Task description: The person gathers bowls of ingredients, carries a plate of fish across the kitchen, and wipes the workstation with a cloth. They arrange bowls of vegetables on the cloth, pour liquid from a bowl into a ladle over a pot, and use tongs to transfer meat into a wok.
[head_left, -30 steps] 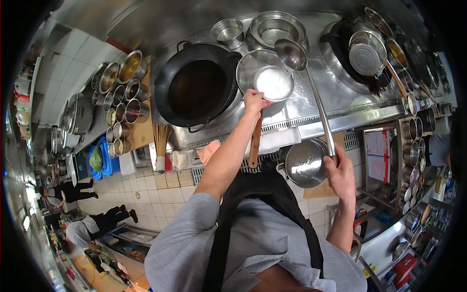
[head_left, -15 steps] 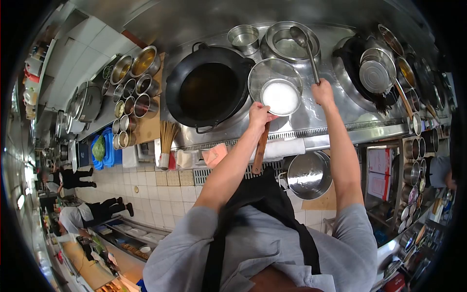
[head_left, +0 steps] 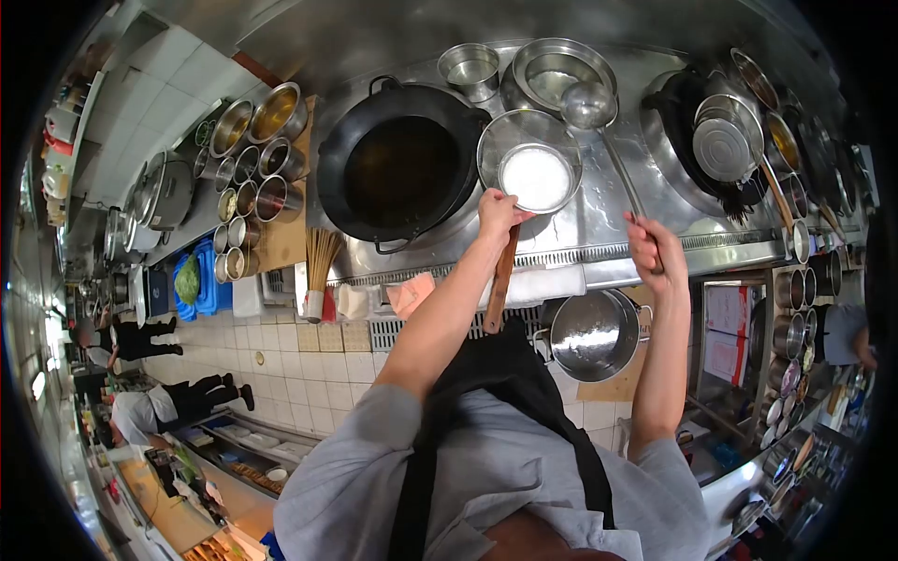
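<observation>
My left hand (head_left: 499,215) is closed at the near rim of a small round metal bowl (head_left: 536,179) with white, frothy-looking contents. That bowl rests over a wide round mesh strainer (head_left: 524,127), whose wooden handle (head_left: 502,280) runs toward my apron. Whether my fingers also grip the strainer is hidden. In my right hand (head_left: 657,252) is the end of a long metal ladle (head_left: 587,105), fingers curled round it. The ladle's head hangs at the near edge of a metal basin (head_left: 561,70). Left of the bowl sits a large black wok (head_left: 407,178) with dark liquid inside.
A metal pot (head_left: 470,67) stands behind the wok. At right is a second black wok (head_left: 666,122) with strainers and lids. Condiment pots (head_left: 278,199) line the left counter; a bamboo brush (head_left: 321,266) and a large pan (head_left: 594,337) are nearer me. Other people (head_left: 154,411) stand far left.
My right hand has drawn back toward me and slightly right with the ladle. The ladle's head has come down and nearer, out of the basin's middle. My left hand is nearly unchanged.
</observation>
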`<act>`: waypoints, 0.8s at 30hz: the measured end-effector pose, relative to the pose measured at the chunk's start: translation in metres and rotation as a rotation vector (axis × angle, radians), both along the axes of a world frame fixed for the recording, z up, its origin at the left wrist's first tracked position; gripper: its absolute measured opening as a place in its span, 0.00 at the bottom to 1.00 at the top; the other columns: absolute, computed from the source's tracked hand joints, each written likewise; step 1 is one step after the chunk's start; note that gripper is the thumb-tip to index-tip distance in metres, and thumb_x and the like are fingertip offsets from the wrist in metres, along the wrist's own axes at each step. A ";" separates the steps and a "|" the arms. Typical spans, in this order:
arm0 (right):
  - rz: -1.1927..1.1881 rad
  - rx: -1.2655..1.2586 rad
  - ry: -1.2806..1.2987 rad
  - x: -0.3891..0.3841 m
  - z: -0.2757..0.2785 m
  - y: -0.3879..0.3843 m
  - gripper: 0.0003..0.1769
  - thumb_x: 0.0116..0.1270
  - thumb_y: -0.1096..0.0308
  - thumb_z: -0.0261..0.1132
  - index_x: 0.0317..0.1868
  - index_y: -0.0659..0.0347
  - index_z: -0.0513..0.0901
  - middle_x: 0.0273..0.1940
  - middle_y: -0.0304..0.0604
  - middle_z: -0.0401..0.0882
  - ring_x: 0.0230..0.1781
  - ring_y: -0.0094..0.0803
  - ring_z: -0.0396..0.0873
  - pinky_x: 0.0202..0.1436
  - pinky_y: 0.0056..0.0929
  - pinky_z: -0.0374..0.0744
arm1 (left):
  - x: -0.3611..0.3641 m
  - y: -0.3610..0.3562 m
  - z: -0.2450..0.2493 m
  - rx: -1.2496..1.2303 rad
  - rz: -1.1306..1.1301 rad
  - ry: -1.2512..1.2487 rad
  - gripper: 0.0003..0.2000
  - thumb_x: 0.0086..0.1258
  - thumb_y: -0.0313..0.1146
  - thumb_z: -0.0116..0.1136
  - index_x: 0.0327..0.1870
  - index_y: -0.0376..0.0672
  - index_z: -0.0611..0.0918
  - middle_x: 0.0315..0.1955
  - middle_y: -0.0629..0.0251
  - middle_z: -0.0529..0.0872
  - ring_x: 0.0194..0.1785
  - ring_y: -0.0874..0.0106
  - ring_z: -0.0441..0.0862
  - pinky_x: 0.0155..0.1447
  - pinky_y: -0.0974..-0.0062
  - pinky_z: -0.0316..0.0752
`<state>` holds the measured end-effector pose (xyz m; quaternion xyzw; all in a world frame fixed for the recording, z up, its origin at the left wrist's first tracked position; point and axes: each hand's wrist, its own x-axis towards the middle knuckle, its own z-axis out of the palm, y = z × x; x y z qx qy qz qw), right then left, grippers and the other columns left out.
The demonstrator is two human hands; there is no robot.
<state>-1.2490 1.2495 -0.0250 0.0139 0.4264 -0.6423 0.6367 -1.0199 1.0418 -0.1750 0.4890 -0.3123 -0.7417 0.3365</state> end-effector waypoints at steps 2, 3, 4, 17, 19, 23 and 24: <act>0.010 0.041 0.037 0.015 0.013 0.031 0.12 0.78 0.69 0.59 0.55 0.67 0.75 0.29 0.35 0.71 0.16 0.12 0.60 0.11 0.14 0.58 | -0.002 -0.001 -0.003 -0.009 0.009 0.004 0.10 0.72 0.17 0.55 0.46 0.34 0.67 0.43 0.46 0.79 0.38 0.50 0.90 0.38 0.64 0.93; 0.013 0.059 0.062 0.025 0.023 0.045 0.12 0.78 0.69 0.59 0.56 0.67 0.76 0.29 0.35 0.71 0.16 0.12 0.60 0.11 0.14 0.58 | -0.002 0.000 -0.001 -0.007 0.012 0.002 0.09 0.72 0.16 0.54 0.45 0.34 0.67 0.42 0.47 0.78 0.37 0.51 0.90 0.37 0.64 0.93; 0.018 0.075 0.088 0.037 0.033 0.056 0.12 0.78 0.69 0.59 0.56 0.67 0.76 0.29 0.35 0.71 0.15 0.13 0.60 0.11 0.15 0.59 | -0.002 0.000 0.002 -0.006 0.016 0.000 0.08 0.72 0.16 0.53 0.43 0.35 0.67 0.41 0.48 0.78 0.36 0.53 0.90 0.37 0.64 0.93; 0.107 0.269 0.883 0.138 0.018 0.102 0.20 0.74 0.73 0.63 0.63 0.72 0.76 0.24 0.34 0.71 0.16 0.19 0.69 0.15 0.24 0.66 | 0.042 0.019 0.010 -0.007 -0.061 0.004 0.10 0.70 0.18 0.58 0.44 0.36 0.69 0.43 0.47 0.80 0.38 0.51 0.91 0.38 0.62 0.92; 0.086 0.230 1.043 0.142 -0.024 0.096 0.20 0.74 0.72 0.63 0.63 0.73 0.75 0.23 0.33 0.70 0.16 0.18 0.67 0.15 0.23 0.65 | 0.064 0.024 0.022 -0.005 -0.091 0.034 0.10 0.70 0.20 0.59 0.44 0.37 0.69 0.42 0.48 0.82 0.37 0.52 0.91 0.39 0.64 0.91; 0.173 0.405 1.460 0.173 -0.071 0.078 0.26 0.68 0.74 0.65 0.65 0.72 0.75 0.30 0.45 0.81 0.32 0.43 0.82 0.41 0.44 0.79 | 0.123 0.033 0.049 -0.021 -0.131 0.065 0.10 0.72 0.23 0.60 0.45 0.38 0.70 0.42 0.49 0.84 0.35 0.55 0.91 0.39 0.68 0.90; 0.205 0.440 1.583 0.184 -0.084 0.073 0.27 0.67 0.74 0.65 0.66 0.72 0.75 0.32 0.48 0.83 0.33 0.47 0.84 0.43 0.45 0.80 | 0.140 0.033 0.055 -0.025 -0.136 0.076 0.10 0.72 0.23 0.60 0.45 0.38 0.70 0.42 0.50 0.84 0.35 0.55 0.91 0.39 0.68 0.90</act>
